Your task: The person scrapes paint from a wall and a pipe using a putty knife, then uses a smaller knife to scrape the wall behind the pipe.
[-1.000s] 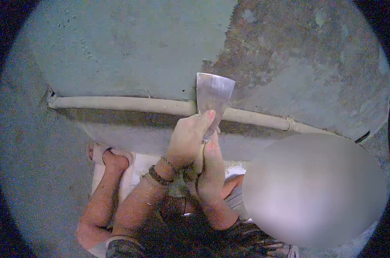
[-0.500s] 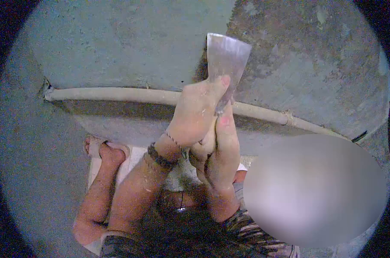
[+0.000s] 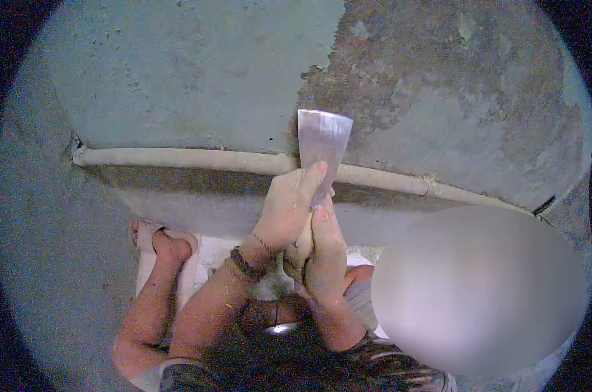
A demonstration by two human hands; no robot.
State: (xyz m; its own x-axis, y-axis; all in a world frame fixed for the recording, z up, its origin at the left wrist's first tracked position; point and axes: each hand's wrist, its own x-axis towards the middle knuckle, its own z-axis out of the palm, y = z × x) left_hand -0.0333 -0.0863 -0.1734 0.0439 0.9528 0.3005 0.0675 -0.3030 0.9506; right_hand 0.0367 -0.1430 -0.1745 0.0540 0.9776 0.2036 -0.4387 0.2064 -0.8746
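A scraper with a wide metal blade [image 3: 325, 137] points up and away from me, its blade edge over the border between painted and stripped wall. My left hand [image 3: 281, 212], with a dark bracelet and a thin cord at the wrist, is closed on it, thumb pressed flat along the blade. Lower down, my right hand [image 3: 327, 258] wraps the handle, which the fingers mostly hide. Both hands sit side by side, just in front of a pale pipe [image 3: 198, 159].
Blue-green paint [image 3: 178, 72] covers the wall on the left; a rough brown bare patch [image 3: 400, 85] spreads to the right. The pipe runs across the wall at hand height. A sandalled foot [image 3: 170, 240] rests below left. A blurred oval [image 3: 479, 287] hides the lower right.
Both hands and the scraper have come down and slightly left, back toward my body. The blade now sits lower against the wall, and more of the brown patch's edge shows above it.
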